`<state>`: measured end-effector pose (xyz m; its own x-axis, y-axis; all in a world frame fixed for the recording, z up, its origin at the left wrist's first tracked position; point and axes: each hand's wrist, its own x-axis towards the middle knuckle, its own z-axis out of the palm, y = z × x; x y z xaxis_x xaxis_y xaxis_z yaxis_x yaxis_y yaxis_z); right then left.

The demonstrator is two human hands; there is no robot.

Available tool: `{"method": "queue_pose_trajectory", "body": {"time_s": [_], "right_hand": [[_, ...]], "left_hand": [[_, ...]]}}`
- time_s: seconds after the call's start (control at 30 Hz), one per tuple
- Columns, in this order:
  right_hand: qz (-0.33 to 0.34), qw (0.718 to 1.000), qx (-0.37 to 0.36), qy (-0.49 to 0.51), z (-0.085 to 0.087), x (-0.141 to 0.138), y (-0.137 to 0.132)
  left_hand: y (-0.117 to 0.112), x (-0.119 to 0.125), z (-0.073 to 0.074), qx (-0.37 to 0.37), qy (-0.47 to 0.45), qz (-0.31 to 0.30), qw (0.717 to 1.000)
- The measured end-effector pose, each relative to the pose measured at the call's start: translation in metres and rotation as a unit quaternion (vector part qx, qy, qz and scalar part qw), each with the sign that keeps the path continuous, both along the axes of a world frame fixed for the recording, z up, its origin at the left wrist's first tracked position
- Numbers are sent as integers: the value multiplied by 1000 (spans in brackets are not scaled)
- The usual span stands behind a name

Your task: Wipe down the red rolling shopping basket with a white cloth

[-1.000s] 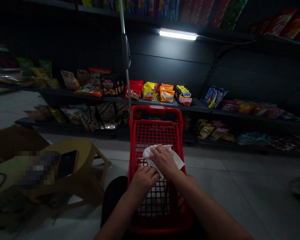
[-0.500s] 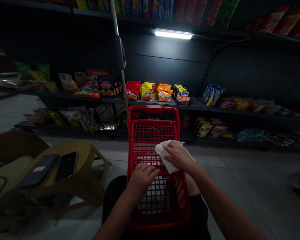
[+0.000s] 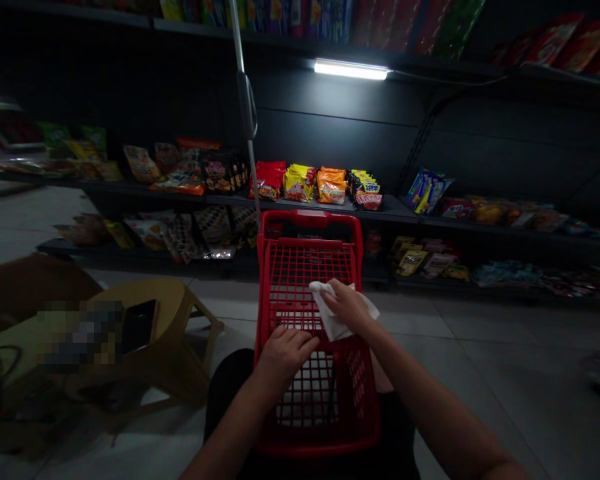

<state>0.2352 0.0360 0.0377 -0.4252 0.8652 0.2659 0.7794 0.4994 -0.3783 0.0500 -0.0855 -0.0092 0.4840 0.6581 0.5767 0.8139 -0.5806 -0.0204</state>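
A red plastic shopping basket (image 3: 307,448) with grid walls lies between my knees, its open side towards me and its handle at the far end. My left hand (image 3: 284,357) grips its near crossbar, the fingers curled over the edge. In my right hand (image 3: 349,308) is a crumpled white cloth (image 3: 333,328), pressed against the basket's right side. One end of the cloth sticks out to the right beyond the hand. My palm and fingers cover part of the grid beneath.
On the left stands a yellowish plastic stool (image 3: 173,313) with a dark phone (image 3: 137,325) and a pixelated object on it. Dark shelves (image 3: 393,208) with several snack packets (image 3: 300,183) run across the back. A metal pole (image 3: 245,100) rises behind the basket's left side.
My right hand has shifted slightly upward with the cloth, which now spreads further out to its right. The left hand keeps its place on the basket. The view has turned slightly left.
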Motion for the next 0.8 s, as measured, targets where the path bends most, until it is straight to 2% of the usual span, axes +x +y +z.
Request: {"method": "queue_pose_trajectory", "body": {"time_s": [0.03,0.1,0.2,0.27,0.37,0.43,0.5,0.6,0.7,0.73,0.8], "right_hand": [[22,999,-21,36,4,-7,-2],[119,991,-28,62,10,-28,-8],[268,963,10,-24,12,-61,-13],[313,946,28,-76,9,-77,-11],[347,934,31,-76,2,-83,-6],[357,933,11,-51,-2,-79,-5],[342,939,-42,-9,-3,-72,-6],[248,951,-147,110,4,-59,-8],[143,956,-153,205,19,-47,-9],[144,959,-142,197,24,-45,-11],[198,966,-124,112,32,-44,-17]], "left_hand": [[0,0,1,4,-3,1,1000],[0,0,1,26,-7,0,1000],[2,-2,-1,59,-12,-1,998],[3,-2,-3,63,-14,-10,998],[5,-2,-5,49,-8,-21,999],[5,-2,-6,39,-1,-22,999],[4,-2,-6,37,-3,-24,999],[2,-4,-5,26,-4,-16,1000],[0,-6,-5,12,16,-7,1000],[0,-7,-5,11,20,-7,1000],[0,-7,-5,10,18,-4,1000]]}}
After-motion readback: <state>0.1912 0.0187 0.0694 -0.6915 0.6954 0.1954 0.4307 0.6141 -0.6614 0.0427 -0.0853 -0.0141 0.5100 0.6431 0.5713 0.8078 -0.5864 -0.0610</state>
